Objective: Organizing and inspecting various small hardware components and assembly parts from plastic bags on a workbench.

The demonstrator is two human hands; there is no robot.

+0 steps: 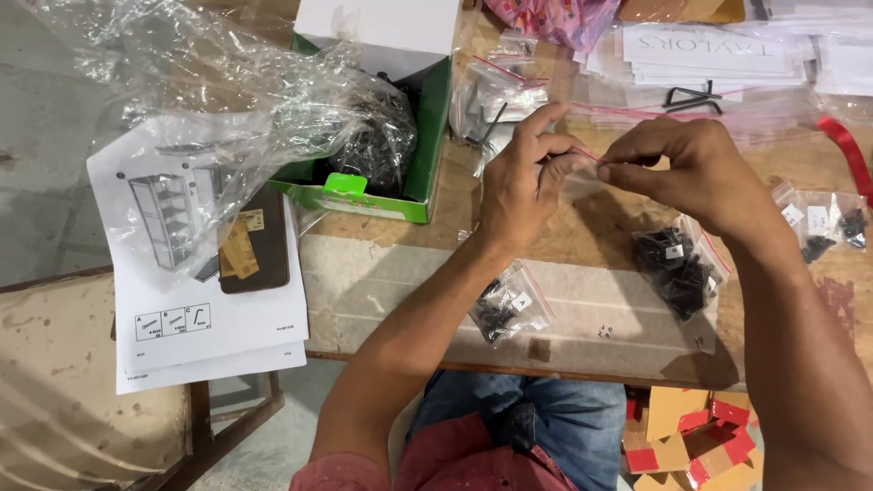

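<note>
Clear plastic: a small zip bag [582, 180] with a red seal strip, held above the wooden table [582, 232] between both hands.
Left hand [520, 186]: fingers curled and pinched shut on the bag's left edge.
Right hand [687, 168]: thumb and forefinger pressed together on the red strip at the bag's mouth.
Step in hand: judged to be the working of the seal, either opening or closing; which one cannot be told.
Next move: calls for a steady pinch along the strip with the bag kept level.
Count, filled bags of black screws on the table: three, one near the left wrist [511, 305], one under the right forearm [677, 268], one at the right edge [829, 223].
Count, black hex keys [689, 97]: a small cluster; number unclear.
Count, boxes: one green and white carton [400, 195].
Count, instruction sheets [205, 300]: at least two, stacked.
</note>
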